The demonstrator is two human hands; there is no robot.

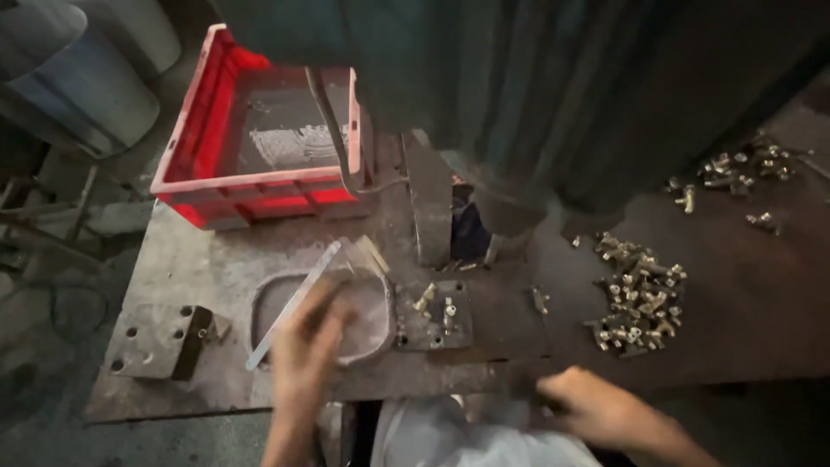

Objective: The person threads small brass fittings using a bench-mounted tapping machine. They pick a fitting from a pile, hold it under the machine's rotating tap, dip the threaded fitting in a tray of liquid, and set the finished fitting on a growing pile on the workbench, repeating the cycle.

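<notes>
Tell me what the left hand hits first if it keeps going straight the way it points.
Probably the thin flat metal strip lying across the rounded opening in the steel bench top; the blurred left hand may already touch it.

A red plastic crate sits at the ten o'clock corner of the worn steel bench. A drilled steel block lies at eight o'clock, just left of a rounded opening in the bench. A small steel fixture plate lies at centre, a heap of small brass fittings at three o'clock.
</notes>
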